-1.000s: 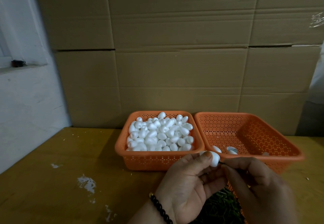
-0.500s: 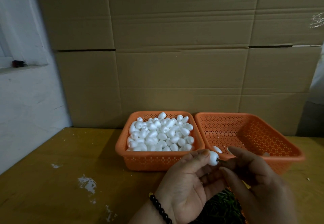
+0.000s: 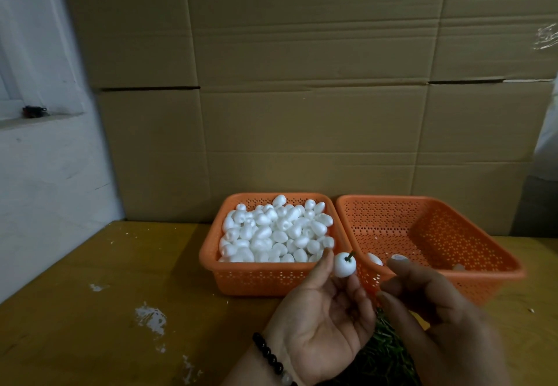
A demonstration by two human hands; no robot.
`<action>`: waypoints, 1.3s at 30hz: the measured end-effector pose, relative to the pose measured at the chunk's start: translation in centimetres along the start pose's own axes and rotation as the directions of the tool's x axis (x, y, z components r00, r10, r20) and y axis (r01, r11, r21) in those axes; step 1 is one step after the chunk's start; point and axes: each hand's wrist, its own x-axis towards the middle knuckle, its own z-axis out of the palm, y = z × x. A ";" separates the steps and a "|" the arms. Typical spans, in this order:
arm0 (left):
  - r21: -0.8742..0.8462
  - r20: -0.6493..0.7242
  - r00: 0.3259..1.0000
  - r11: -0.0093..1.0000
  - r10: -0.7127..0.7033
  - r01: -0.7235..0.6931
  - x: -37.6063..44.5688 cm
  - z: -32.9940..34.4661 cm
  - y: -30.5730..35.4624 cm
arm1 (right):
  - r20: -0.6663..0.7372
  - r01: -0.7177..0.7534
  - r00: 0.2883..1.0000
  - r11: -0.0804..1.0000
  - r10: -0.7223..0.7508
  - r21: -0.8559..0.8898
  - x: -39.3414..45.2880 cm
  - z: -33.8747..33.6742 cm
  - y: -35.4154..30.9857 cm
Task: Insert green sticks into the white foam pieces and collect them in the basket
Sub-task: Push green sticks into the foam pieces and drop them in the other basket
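One foam ball [image 3: 344,265], green stick [image 3: 350,255] inserted.
Left hand [image 3: 324,322] pinches it; right hand [image 3: 434,310] loose, holding nothing.

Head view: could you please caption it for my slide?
Left hand holds a foam piece with stick inserted, near two baskets.

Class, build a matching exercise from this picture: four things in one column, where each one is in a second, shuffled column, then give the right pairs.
Things
1. foam piece with a green stick
2. pile of plain foam pieces
3. loose green sticks
4. beaded bracelet

Places
A. in the left basket
B. on the table, under the hands
C. on the left wrist
D. in the left hand's fingertips

Pairs: 1-D, 2-A, 3-B, 4-C
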 end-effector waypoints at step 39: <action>0.249 0.125 0.976 0.947 0.177 -0.204 -0.6 -0.1 -0.3 | 0.009 0.002 1.000 0.998 -0.002 -0.068 0.0 -0.1 -0.2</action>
